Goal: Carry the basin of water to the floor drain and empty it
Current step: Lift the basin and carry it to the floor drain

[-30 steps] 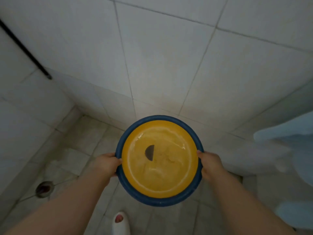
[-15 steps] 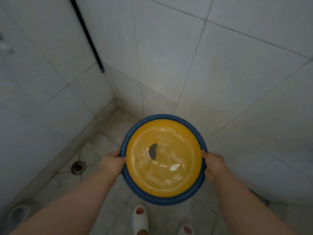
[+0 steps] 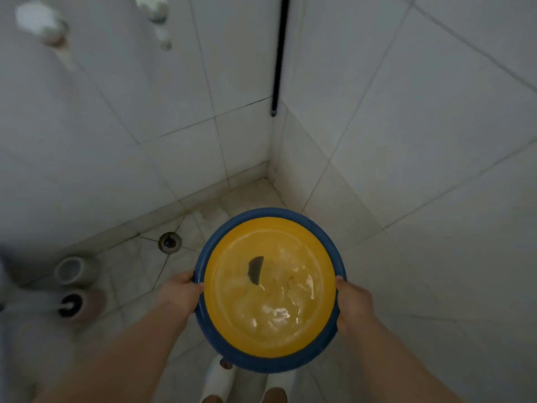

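Observation:
A round basin [image 3: 220, 242] with a blue rim and a yellow inside hangs level in front of me, above the tiled floor. Rippling water fills it, with a dark half-round mark showing on the bottom. My left hand [image 3: 180, 292] grips the rim on the left side. My right hand [image 3: 353, 303] grips the rim on the right side. The floor drain [image 3: 170, 242], a small round metal opening, lies on the floor just left of the basin's far edge, close to the wall.
White tiled walls meet in a corner [image 3: 268, 167] ahead, with a black pipe [image 3: 279, 56] running down it. Two round containers [image 3: 72, 270] [image 3: 77, 305] stand on the floor at the left. My feet in white slippers [image 3: 218, 379] show under the basin.
The view has swung left toward the corner. The drain now lies nearer the basin, and the two floor containers have come into sight. Both hands keep their hold.

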`<action>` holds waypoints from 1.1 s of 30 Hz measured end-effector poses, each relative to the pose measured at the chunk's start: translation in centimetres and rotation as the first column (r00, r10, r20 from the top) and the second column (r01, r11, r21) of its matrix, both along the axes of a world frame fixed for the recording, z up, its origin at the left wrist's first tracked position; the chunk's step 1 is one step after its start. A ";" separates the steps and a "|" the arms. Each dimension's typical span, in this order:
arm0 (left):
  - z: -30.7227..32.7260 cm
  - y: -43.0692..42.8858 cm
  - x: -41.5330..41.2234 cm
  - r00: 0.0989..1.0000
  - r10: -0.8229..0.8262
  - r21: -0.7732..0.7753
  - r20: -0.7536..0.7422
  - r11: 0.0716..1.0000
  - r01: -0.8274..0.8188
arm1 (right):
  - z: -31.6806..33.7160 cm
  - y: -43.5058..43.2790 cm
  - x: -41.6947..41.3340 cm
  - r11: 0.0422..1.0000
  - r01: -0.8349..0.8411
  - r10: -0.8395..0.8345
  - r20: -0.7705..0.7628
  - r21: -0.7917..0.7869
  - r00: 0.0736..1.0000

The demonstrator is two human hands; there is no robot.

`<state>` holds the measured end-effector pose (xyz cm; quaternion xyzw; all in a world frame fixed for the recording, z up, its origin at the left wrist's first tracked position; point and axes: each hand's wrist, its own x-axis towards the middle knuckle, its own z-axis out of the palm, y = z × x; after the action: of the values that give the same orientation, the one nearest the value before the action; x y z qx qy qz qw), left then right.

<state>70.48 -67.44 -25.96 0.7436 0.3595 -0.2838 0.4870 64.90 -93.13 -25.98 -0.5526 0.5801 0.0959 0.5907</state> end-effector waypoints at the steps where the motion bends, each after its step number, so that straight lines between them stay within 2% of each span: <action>1: -0.1 0.1 0.3 1.000 0.026 0.006 -0.003 1.000 -0.026 | -0.1 -0.1 1.0 1.000 -0.029 0.029 -0.003 -0.003 1.000; 12: -2.8 1.9 2.9 0.946 0.322 0.003 0.035 0.947 -0.323 | -1.3 0.8 10.5 0.948 -0.310 0.313 0.033 -0.067 0.949; 21: -5.1 6.7 5.5 0.922 0.387 -0.046 0.015 0.921 -0.386 | -3.2 5.8 15.8 0.927 -0.372 0.373 0.027 -0.049 0.927; 26: -5.1 9.8 6.5 0.910 0.414 -0.093 -0.002 0.906 -0.412 | -2.9 9.1 17.7 0.911 -0.401 0.402 -0.014 -0.096 0.916; 33: -5.4 14.9 8.6 0.892 0.452 -0.071 -0.021 0.889 -0.452 | -4.0 14.1 20.7 0.903 -0.427 0.426 -0.017 -0.053 0.904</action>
<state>79.12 -52.56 -31.39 0.6206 0.5129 -0.1773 0.5660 85.56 -79.07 -30.02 -0.6820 0.4491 0.2077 0.5386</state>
